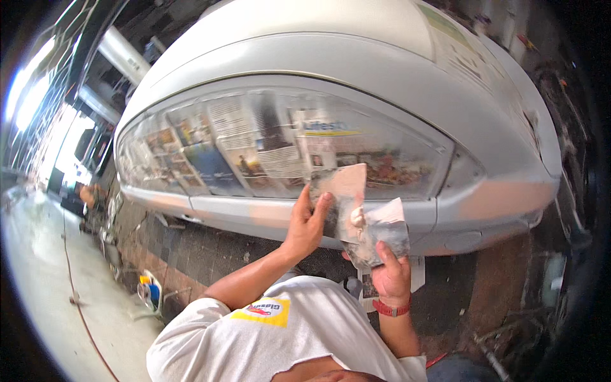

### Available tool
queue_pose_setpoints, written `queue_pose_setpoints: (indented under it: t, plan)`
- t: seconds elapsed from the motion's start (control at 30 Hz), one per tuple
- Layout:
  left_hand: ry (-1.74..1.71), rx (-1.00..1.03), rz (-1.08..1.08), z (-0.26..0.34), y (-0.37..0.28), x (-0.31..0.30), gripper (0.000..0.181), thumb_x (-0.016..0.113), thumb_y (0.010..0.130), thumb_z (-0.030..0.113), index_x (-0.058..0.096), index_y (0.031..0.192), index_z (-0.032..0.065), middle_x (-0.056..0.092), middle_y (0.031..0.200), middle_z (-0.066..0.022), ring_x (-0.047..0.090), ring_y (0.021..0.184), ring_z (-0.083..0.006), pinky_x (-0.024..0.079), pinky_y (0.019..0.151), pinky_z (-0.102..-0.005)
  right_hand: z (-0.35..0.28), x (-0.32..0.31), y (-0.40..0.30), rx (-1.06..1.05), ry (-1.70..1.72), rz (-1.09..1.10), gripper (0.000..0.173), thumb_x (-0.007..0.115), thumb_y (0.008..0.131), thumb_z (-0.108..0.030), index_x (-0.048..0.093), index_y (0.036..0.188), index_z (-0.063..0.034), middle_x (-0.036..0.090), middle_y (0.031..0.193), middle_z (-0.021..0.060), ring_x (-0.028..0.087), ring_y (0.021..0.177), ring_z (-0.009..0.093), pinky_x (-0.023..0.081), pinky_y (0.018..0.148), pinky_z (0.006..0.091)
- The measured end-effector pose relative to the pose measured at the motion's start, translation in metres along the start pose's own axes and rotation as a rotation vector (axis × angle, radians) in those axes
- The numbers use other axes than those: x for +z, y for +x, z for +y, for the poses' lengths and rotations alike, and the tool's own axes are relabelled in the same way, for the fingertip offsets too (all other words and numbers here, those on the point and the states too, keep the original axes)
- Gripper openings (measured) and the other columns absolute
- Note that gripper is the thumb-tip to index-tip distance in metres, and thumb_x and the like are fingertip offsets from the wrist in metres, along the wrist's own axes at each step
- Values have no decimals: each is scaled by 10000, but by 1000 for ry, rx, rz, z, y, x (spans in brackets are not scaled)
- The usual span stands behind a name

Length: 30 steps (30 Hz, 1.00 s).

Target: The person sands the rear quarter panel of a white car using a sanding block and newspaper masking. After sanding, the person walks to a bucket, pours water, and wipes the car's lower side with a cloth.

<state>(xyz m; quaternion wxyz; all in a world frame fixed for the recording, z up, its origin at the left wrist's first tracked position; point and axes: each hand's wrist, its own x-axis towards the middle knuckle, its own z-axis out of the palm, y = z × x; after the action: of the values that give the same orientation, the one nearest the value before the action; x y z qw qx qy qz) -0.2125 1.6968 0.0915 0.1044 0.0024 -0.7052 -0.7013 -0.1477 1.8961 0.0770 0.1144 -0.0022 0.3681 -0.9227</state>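
Pale pink filler coats much of a thin flat plate (351,184), whose dark-stained left edge is between the thumb and fingers of my left hand (308,222). My right hand (391,274), with a red band at the wrist, holds a second flat piece (391,231), smeared grey and white. The two pieces meet or overlap in front of my chest. A lump of pale putty (357,217) sits where they come together. Behind them stands a car body (382,57) in grey primer, its side windows covered with newspaper (281,157). What the pieces are made of is unclear.
Pinkish filler patches (491,198) mark the car's side panels. Newspaper sheets (417,274) lie low behind my right hand. At the lower left are a small stand with blue and yellow items (150,289) and a cable (79,305) along the pale floor. Metal tubing (494,358) lies lower right.
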Motion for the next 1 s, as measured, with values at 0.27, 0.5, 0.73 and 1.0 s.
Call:
queue_pose_setpoints:
  t: [0.27,0.5,0.73,1.0]
  plan:
    - [-258,-19,164,12,14,-51,485,601,1064,286,497,1406,-41,656,1226,-95,593,1132,-150,454,1018,-303,-11,-22,24,73,-730,-177,368,658,958,-102,626,1312,-5,671,1274,125,626,1189,197,462,1044,343]
    - [-361,-478,-331,29,-40,-117,479,641,1036,288,522,1416,22,653,1289,-53,607,1142,-106,486,997,-303,33,-11,62,112,-184,-149,615,751,899,-36,483,1452,-5,594,1396,84,581,1254,207,458,1082,360]
    - [-642,-293,247,10,-54,-190,509,579,1064,307,412,1505,113,596,1362,-27,589,1198,-127,477,1037,-327,95,48,50,73,-487,-142,601,622,926,43,410,1487,-2,547,1393,123,530,1280,239,415,1110,365]
    - [-642,-106,490,-18,-104,-324,500,581,1066,292,442,1469,29,600,1337,-69,564,1205,-146,437,1061,-322,222,211,6,-497,-1489,-733,639,505,871,121,361,1470,-50,469,1380,248,512,1295,454,491,1031,504]
